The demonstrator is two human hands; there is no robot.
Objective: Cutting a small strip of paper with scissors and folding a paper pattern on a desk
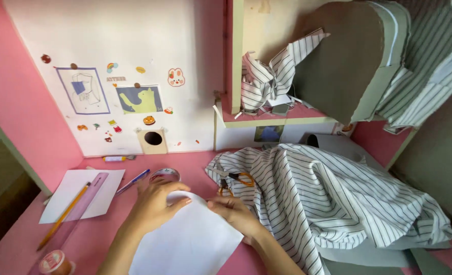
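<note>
Both hands w/ a white paper sheet [188, 242] lying on the pink desk [98, 237], near edge. Left hand [157, 203] rests on the sheet's top-left curve, fingers [177, 201] close together & curled, pressing/pinching the paper edge. Right hand [236, 214] at the sheet's top-right, fingers bunched, pinching the paper rim btwn thumb & fingertips. Sheet's upper edge looks rounded (cut or curled, can't tell which).

Just behind left hand: roll of clear tape [165, 175], touching or nearly touching the knuckles. Left of that a blue pen [133, 181], then a second white sheet [83, 196] w/ a pink ruler [86, 196] & yellow pencil [65, 214] lying across it. Small orange-lidded jar [55, 262] at bottom left corner.

Right of the hands: big heap of white striped fabric [333, 198] covering most of the desk's right side; orange-handled scissors [236, 182] lie on its left edge, just beyond the right hand. More striped fabric stuffed on the shelf [277, 118] above. White back wall [134, 51] has stickers & small drawings.
</note>
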